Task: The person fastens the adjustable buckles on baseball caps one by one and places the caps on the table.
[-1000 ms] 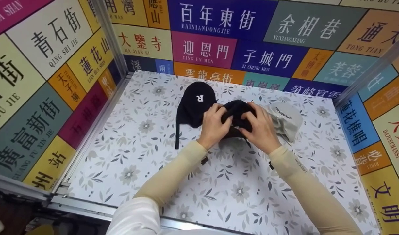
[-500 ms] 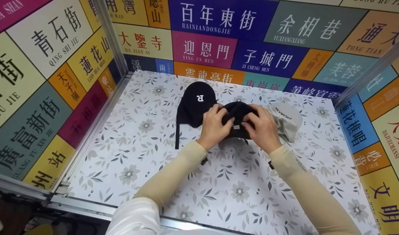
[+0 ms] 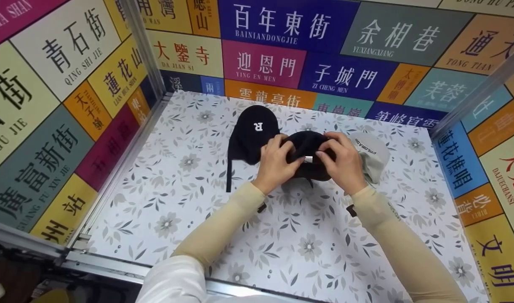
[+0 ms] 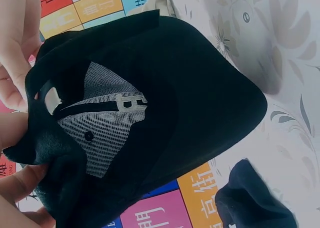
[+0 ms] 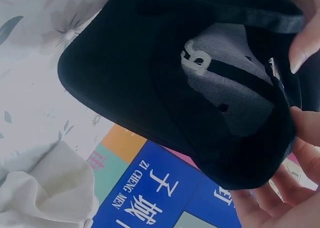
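Note:
Both hands grip a black baseball cap at the middle of the table, with its hollow inside facing me. My left hand pinches the left edge between thumb and fingers. On the opposite edge, my right hand has its thumb inside and its fingers behind the fabric. The wrist views show pale mesh lining, the back of an embroidered mark and a small white label. The cap's broad brim points away from the hands in the left wrist view.
A second black cap with a white letter lies left of the hands, its strap trailing toward me. To the right is a light grey cap lettered COLORADO. The floral-covered table is enclosed by sign-printed walls on three sides.
The held cap has turned so more of its inside and its white label show. My right hand has shifted slightly to the right along the edge; the left has barely moved.

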Motion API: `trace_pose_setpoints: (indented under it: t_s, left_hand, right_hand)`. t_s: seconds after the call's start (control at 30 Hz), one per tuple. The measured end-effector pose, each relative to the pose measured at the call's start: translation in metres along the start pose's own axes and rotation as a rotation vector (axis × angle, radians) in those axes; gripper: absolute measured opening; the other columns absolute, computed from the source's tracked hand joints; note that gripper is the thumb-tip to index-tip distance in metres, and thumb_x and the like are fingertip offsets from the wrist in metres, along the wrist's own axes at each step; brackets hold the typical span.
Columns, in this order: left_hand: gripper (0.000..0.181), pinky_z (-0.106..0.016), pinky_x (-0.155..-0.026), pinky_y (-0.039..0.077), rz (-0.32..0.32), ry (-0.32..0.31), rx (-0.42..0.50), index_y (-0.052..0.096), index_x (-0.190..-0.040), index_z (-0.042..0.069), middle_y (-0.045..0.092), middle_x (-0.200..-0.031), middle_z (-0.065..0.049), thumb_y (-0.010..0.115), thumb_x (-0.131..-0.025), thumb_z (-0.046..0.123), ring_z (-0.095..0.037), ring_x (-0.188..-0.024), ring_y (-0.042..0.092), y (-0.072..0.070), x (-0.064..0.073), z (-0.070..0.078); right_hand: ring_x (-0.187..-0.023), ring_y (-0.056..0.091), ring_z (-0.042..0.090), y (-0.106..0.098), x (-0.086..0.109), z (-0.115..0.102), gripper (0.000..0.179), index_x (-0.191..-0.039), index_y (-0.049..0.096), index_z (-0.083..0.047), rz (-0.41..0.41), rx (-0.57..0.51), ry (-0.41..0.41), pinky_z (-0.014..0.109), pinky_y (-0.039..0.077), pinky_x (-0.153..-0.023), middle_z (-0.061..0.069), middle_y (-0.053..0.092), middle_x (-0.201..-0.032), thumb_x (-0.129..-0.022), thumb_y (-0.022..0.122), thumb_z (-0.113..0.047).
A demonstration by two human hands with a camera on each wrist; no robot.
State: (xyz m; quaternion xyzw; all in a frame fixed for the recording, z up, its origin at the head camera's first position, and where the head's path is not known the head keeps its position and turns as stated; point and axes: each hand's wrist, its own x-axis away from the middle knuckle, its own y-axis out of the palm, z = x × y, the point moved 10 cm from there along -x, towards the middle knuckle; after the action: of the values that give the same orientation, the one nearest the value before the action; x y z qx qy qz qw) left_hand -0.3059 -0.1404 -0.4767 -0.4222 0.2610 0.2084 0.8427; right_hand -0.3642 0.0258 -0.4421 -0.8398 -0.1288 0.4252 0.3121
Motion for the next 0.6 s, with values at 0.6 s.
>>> trace_pose_setpoints:
  t_s: [0.6]
  left_hand:
    - [0.009,-0.039,-0.078,0.044,0.014,0.018,0.050,0.064,-0.082,0.013,0.058,-0.088,0.003,0.072,-0.078,0.013,-0.018,-0.082,0.058,-0.003,0.002,0.005]
  right_hand:
    - [-0.095,0.053,0.029,-0.024,0.007,0.022,0.011,-0.085,0.073,-0.010,0.182,0.075,0.097,0.043,0.039,-0.085,0.007,0.059,-0.097,-0.083,0.084,-0.014]
